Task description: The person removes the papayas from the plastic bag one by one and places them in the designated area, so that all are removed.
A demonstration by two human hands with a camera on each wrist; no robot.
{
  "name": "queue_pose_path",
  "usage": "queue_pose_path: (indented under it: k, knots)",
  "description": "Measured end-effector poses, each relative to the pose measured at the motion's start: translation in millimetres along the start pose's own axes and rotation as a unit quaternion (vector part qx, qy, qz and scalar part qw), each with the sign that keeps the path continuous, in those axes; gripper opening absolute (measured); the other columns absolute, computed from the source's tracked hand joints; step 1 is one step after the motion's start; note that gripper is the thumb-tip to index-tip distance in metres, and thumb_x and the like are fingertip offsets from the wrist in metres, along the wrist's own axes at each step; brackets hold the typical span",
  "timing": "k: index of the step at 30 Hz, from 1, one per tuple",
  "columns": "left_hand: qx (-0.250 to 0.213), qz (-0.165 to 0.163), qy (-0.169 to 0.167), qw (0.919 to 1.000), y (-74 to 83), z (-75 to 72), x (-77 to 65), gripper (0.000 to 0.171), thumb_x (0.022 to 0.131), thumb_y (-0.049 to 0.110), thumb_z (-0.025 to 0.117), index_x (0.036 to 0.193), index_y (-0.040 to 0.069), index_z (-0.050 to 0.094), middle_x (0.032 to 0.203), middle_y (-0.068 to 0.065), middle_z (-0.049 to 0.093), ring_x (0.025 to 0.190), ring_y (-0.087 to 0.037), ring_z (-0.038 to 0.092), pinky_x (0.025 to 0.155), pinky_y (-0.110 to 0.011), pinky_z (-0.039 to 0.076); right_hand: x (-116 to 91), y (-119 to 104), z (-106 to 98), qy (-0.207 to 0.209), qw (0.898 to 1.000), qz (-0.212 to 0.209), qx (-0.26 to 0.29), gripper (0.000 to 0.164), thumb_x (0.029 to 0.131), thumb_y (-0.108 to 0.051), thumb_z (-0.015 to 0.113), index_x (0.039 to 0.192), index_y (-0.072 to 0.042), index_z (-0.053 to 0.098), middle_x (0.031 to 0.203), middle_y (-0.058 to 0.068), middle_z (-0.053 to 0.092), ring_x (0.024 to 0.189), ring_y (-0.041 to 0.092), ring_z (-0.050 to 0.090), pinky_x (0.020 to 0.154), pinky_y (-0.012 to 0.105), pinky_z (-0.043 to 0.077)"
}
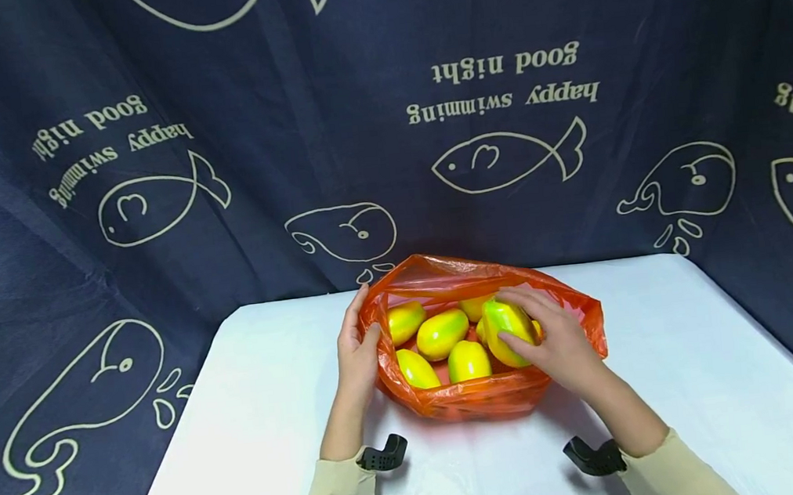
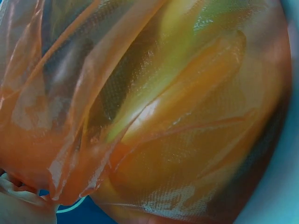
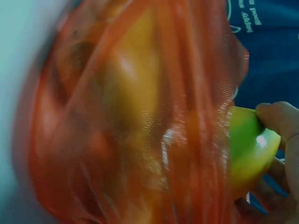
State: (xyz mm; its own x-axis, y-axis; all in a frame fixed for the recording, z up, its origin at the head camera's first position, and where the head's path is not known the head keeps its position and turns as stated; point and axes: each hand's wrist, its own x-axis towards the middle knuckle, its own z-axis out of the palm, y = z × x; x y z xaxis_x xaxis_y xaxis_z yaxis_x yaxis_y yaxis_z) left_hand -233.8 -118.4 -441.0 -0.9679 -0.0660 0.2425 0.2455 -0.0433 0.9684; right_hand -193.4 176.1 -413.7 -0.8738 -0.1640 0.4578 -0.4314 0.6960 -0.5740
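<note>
A red-orange plastic bag (image 1: 467, 406) lies with its mouth wide, several yellow-green mangoes (image 1: 443, 335) inside it. At its left rim my left hand (image 1: 359, 357) grips the plastic, the thumb bent over the edge. In my right hand (image 1: 556, 336) is one mango (image 1: 506, 331), held between thumb and fingers at the right part of the bag's mouth. The right wrist view has this mango (image 3: 250, 144) beside the bag film (image 3: 140, 116), its green end by the thumb. Through the film (image 2: 187, 140) in the left wrist view, mangoes look blurred.
The bag rests on a white table (image 1: 277, 415) near its far edge. Behind and at both sides hangs a dark blue cloth (image 1: 329, 127) printed with fish, whales and upside-down lettering. A black wrist camera (image 1: 384, 454) sits on the left wrist, another (image 1: 594, 458) on the right.
</note>
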Motion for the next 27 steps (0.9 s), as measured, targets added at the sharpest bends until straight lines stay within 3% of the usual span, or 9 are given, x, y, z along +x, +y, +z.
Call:
queue_pose_path:
  k: [3, 6, 8, 10, 17, 22, 27]
  knots:
    - [0.001, -0.002, 0.002, 1.0000, -0.3, 0.5, -0.4, 0.057, 0.101, 0.002, 0.046, 0.150, 0.031, 0.043, 0.159, 0.008, 0.040, 0.148, -0.014, 0.037, 0.120, -0.036, 0.034, 1.0, -3.3, -6.4, 0.035, 0.999, -0.007, 0.002, 0.061, 0.082, -0.016, 0.082, 0.137, -0.018, 0.056, 0.137, 0.006, 0.061, 0.120, 0.029, 0.059, 0.101, 0.055, 0.053]
    - [0.001, 0.001, 0.001, 1.0000, -1.4, 0.6, 0.1, 0.058, 0.100, 0.002, 0.046, 0.149, 0.033, 0.044, 0.159, 0.007, 0.040, 0.147, -0.015, 0.038, 0.120, -0.035, 0.035, 2.4, -5.7, -13.9, 0.070, 0.997, -0.019, 0.012, 0.061, 0.079, -0.010, 0.083, 0.134, -0.015, 0.057, 0.136, 0.005, 0.062, 0.113, 0.025, 0.063, 0.095, 0.025, 0.057]
    - [-0.001, 0.003, 0.002, 1.0000, -1.7, 0.6, 0.1, 0.058, 0.100, 0.002, 0.047, 0.149, 0.035, 0.044, 0.159, 0.006, 0.040, 0.146, -0.014, 0.038, 0.119, -0.033, 0.036, 3.4, -6.7, -19.4, 0.090, 0.995, -0.030, 0.018, 0.060, 0.078, -0.006, 0.084, 0.132, -0.013, 0.058, 0.137, 0.006, 0.061, 0.113, 0.023, 0.062, 0.094, 0.009, 0.050]
    - [-0.003, 0.002, 0.001, 1.0000, -1.9, 0.6, -0.1, 0.059, 0.101, 0.002, 0.047, 0.148, 0.037, 0.044, 0.159, 0.006, 0.040, 0.146, -0.013, 0.039, 0.117, -0.030, 0.037, 4.2, -8.2, -25.3, 0.105, 0.993, -0.039, 0.025, 0.060, 0.076, -0.003, 0.084, 0.131, -0.012, 0.060, 0.138, 0.006, 0.060, 0.116, 0.020, 0.060, 0.094, -0.001, 0.041]
    - [-0.021, 0.002, -0.002, 0.9998, -1.4, -0.3, -0.2, 0.059, 0.101, 0.002, 0.047, 0.148, 0.037, 0.044, 0.156, 0.011, 0.041, 0.145, -0.013, 0.040, 0.115, -0.027, 0.040, 5.3, -10.2, -43.3, 0.150, 0.987, -0.053, 0.013, 0.064, 0.073, 0.004, 0.083, 0.131, -0.010, 0.062, 0.138, 0.008, 0.059, 0.124, -0.013, 0.045, 0.098, -0.002, 0.037]
    - [-0.036, -0.002, 0.004, 0.9994, -0.3, -1.1, -0.8, 0.058, 0.100, 0.001, 0.047, 0.148, 0.035, 0.045, 0.153, 0.016, 0.044, 0.145, -0.012, 0.040, 0.116, -0.028, 0.039, 5.7, -8.5, -53.2, 0.175, 0.983, -0.064, 0.005, 0.067, 0.072, 0.006, 0.082, 0.133, -0.011, 0.062, 0.137, 0.010, 0.059, 0.125, -0.015, 0.043, 0.098, -0.002, 0.037]
    - [-0.030, -0.001, -0.001, 0.9996, -1.3, -0.8, -0.2, 0.058, 0.100, 0.001, 0.047, 0.150, 0.031, 0.043, 0.156, 0.012, 0.041, 0.146, -0.012, 0.039, 0.116, -0.028, 0.039, 4.7, -3.8, -64.4, 0.198, 0.978, -0.065, 0.007, 0.066, 0.073, 0.008, 0.080, 0.134, -0.012, 0.063, 0.135, 0.012, 0.060, 0.125, -0.014, 0.045, 0.099, -0.002, 0.036]
